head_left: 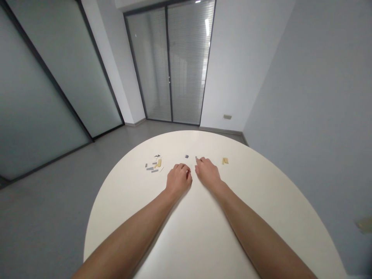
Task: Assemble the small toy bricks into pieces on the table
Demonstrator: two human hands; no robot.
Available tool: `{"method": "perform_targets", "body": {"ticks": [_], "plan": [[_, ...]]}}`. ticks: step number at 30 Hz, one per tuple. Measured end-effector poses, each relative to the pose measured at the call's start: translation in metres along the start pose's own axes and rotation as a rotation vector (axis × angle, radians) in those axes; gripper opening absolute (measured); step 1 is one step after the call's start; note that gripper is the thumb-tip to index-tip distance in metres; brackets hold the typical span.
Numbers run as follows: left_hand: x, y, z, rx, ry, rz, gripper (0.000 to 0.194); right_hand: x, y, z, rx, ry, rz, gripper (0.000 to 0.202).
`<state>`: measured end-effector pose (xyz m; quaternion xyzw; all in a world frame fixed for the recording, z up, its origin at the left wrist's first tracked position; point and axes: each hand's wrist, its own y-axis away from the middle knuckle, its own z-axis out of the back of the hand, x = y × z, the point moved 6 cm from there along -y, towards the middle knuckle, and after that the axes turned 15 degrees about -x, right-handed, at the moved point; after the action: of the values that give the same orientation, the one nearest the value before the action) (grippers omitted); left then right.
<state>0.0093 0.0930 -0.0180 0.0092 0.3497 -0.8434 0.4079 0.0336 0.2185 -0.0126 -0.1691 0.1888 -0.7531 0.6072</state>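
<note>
Grey piece (196,157) at the table's (186,236) twelve o'clock is touched by right hand (208,173), left hand (177,179) loosely curled, both grips unclear, with small parts (159,163) at eleven presumably grouped for easy reach.

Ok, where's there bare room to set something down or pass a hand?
Bare table: right of the tan pieces, between the forearms, and left of the loose pieces. Crowded: the loose pieces themselves, and the middle, where left hand and right hand flank a narrow gap, near a dark piece and a grey piece.
</note>
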Motion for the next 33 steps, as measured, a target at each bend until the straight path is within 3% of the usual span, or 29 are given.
{"method": "perform_targets", "body": {"ticks": [11, 17, 22, 25, 33], "plan": [[0.000, -0.001, 0.000, 0.012, 0.015, 0.018, 0.018, 0.004, -0.002, -0.010, -0.049, -0.043, -0.037, 0.044], [0.001, -0.001, 0.000, 0.005, 0.023, 0.024, 0.018, -0.005, 0.008, 0.004, -0.033, -0.077, 0.037, 0.045], [0.004, -0.003, 0.000, -0.029, -0.028, 0.023, 0.022, -0.022, 0.025, 0.013, -0.018, -0.152, 0.104, 0.031], [0.016, -0.008, 0.007, -0.074, -0.113, 0.035, 0.027, -0.033, 0.035, 0.014, -0.070, -0.283, 0.101, 0.031], [0.082, -0.022, 0.038, -0.146, -0.388, 0.244, 0.036, -0.038, 0.043, 0.009, -0.066, -0.399, 0.080, 0.031]]}}
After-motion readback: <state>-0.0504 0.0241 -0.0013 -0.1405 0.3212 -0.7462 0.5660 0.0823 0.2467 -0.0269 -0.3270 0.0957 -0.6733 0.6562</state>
